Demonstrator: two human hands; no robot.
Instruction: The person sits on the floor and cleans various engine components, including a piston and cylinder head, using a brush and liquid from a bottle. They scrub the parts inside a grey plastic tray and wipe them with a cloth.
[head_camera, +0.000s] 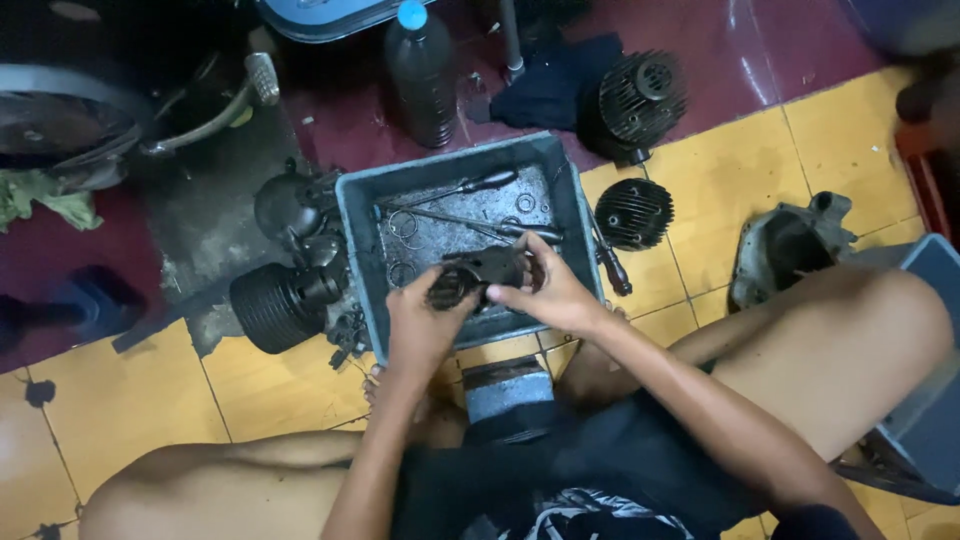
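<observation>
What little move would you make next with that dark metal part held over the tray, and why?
Probably lower the dark engine part a little toward the grey tray. Both the left hand and right hand grip it above the tray, where screwdrivers and rings lie.

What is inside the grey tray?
The grey tray holds screwdrivers, metal rings and grime. The hands and the dark engine part cover its near end.

Both bare forearms reach forward from the lower edge of the view and converge near the centre. The left hand (420, 325) curls palm inward, fingers wrapped closed in a grip. The right hand (552, 295) meets it from the right, thumb raised, fingers bent and pinching. Both bare knees spread wide apart.
</observation>
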